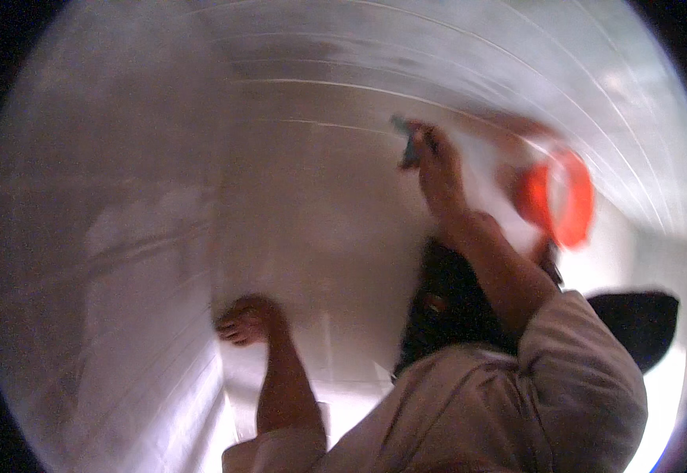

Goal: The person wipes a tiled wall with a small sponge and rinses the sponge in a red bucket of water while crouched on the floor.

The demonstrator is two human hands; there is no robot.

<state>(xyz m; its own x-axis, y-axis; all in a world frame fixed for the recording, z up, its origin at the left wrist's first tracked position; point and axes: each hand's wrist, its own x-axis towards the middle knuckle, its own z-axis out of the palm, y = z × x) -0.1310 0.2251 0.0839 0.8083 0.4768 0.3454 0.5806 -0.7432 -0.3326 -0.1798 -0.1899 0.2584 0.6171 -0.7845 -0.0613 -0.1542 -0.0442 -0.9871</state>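
Observation:
My right hand point(439, 177) reaches forward over the pale tiled floor point(312, 213), its fingers closed around a small dark object point(409, 147) with a greenish end. Motion and finger cover blur its shape, so I cannot tell its kind. At the lower left, my left hand point(249, 319) rests flat at the line where the floor meets the tiled wall, fingers laid out and nothing in them. Right of my right forearm is an orange-red bucket-like container point(576, 217), smeared by motion; its contents cannot be made out.
Tiled walls rise on the left point(107, 236) and at the far side point(406, 39). My dark-clothed leg point(469, 299) lies under my right arm. A black shape point(639, 325) is at the right, with bright light around it.

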